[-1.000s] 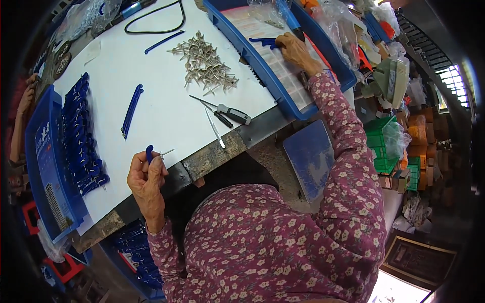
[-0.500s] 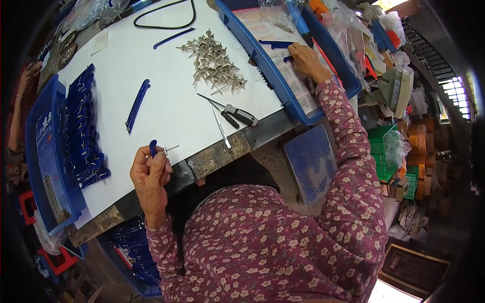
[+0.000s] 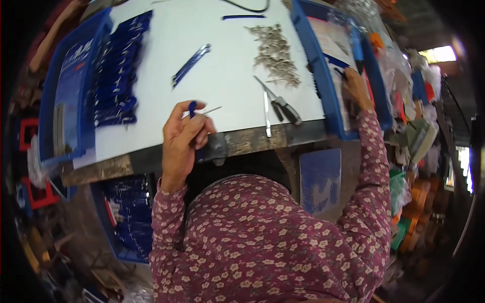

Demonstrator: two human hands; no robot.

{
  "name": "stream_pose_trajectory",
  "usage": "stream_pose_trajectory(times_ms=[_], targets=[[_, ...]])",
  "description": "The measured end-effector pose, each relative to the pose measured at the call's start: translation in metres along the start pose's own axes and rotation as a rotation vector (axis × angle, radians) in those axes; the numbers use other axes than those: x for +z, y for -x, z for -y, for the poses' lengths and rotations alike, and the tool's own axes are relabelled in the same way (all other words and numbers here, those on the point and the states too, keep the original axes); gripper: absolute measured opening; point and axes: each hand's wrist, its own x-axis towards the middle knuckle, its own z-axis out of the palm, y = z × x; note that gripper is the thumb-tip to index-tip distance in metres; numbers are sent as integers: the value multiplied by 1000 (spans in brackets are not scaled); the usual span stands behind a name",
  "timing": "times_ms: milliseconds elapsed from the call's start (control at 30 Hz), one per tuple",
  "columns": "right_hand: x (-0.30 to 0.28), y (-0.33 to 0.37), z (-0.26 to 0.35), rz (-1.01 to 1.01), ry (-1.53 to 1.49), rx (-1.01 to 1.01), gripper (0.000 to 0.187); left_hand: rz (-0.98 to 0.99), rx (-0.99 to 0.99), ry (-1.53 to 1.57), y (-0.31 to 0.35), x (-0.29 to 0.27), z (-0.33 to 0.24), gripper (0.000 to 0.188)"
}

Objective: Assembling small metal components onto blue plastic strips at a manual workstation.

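My left hand (image 3: 183,135), above the table's near edge, pinches a dark blue plastic strip (image 3: 192,107) with a thin metal pin (image 3: 212,109) sticking out to the right. Over at the right, my right hand (image 3: 357,90) reaches into a blue tray (image 3: 333,113). Its bent fingers close on a short dark blue piece, mostly hidden and blurred. Another blue strip (image 3: 336,61) lies just beyond those fingertips. Between the hands, a heap of metal pins (image 3: 275,53) is spread on the white table top (image 3: 227,65). Farther in are several blue strips (image 3: 191,65) laid together.
A screwdriver (image 3: 289,112) and a thin silver blade-like tool (image 3: 267,113) lie near the front edge. A dense row of blue strips (image 3: 118,70) sits beside a blue tray (image 3: 68,96) at left. Below the table is a bin of blue strips (image 3: 129,217). A blue stool seat (image 3: 320,179) stands lower right.
The whole view has turned, so the table sits farther up and right in it. My left hand still holds the strip and pin; my right hand is still in the right tray.
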Motion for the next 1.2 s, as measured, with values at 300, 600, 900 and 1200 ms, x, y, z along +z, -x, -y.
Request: stream_pose_trajectory(times_ms=[300,600,900,1200], targets=[[-78,0,64,-476,4,71,19,-24,0,20,2,-7,-3,28],[-143,28,200,-240,-1101,200,18,12,-20,93,1,-4,1,20],[-106,42,316,175,-1829,200,19,44,-58,113,5,-2,-1,19],[-81,35,330,216,-2150,213,26,31,-77,7,7,4,3,27]])
